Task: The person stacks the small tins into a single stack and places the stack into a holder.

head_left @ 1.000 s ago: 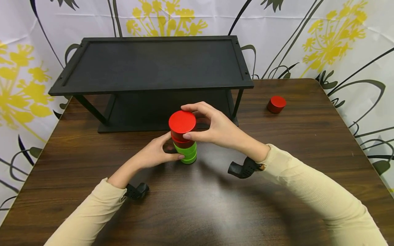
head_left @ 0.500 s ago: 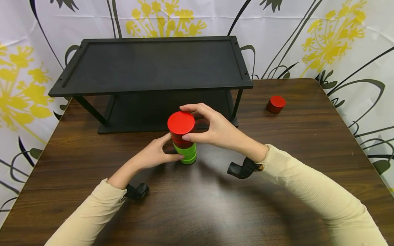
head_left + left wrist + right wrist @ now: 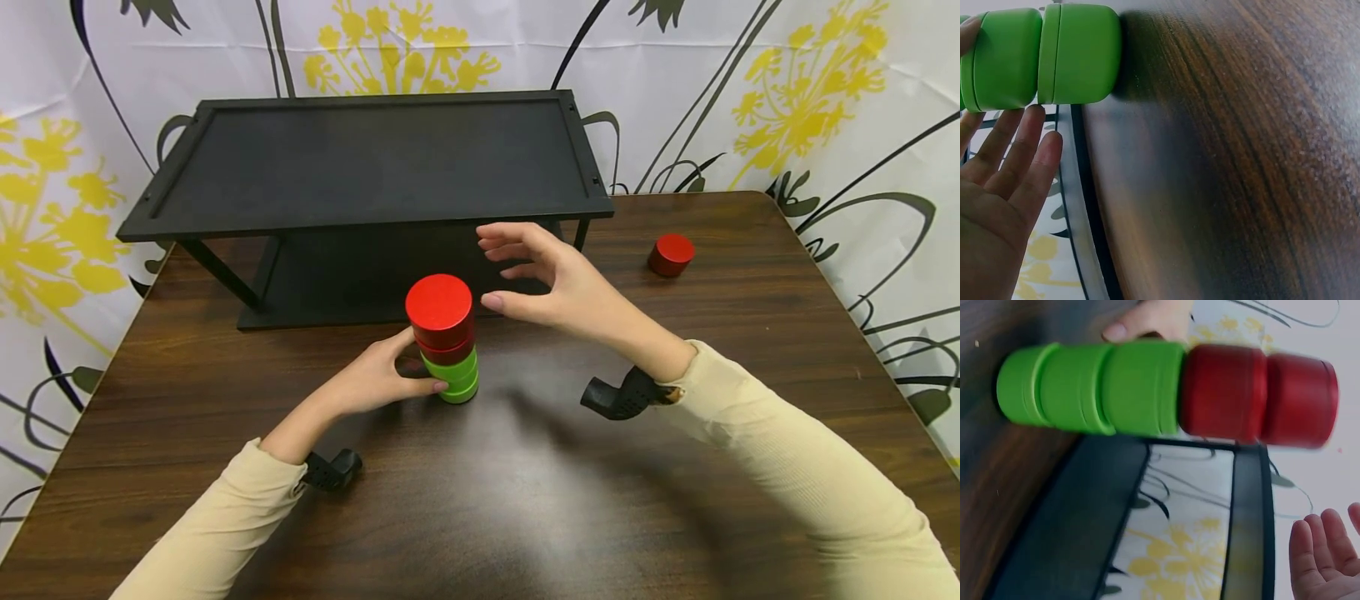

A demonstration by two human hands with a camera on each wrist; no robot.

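Observation:
A stack of round lidded containers stands upright on the table. In the right wrist view, three green containers [image 3: 1138, 387] are at its base and two red containers [image 3: 1222, 394] sit on top. My left hand [image 3: 375, 377] grips the green containers [image 3: 459, 377] from the left, thumb in front and fingers behind. From the left wrist, the left hand [image 3: 991, 212] shows its fingertips against the green sides. To the right of the top red container [image 3: 439, 302], my right hand [image 3: 558, 283] is held in the air, fingers spread and holding nothing.
Behind the stack stands a black two-tier shelf [image 3: 382, 162]. Another red container [image 3: 671, 255] sits alone on the wooden table [image 3: 675, 375] at the back right. A flower-patterned cloth [image 3: 675, 75] hangs behind the table.
My right hand has let go of the top red container and moved right, away from the stack. The left hand keeps its place on the green containers.

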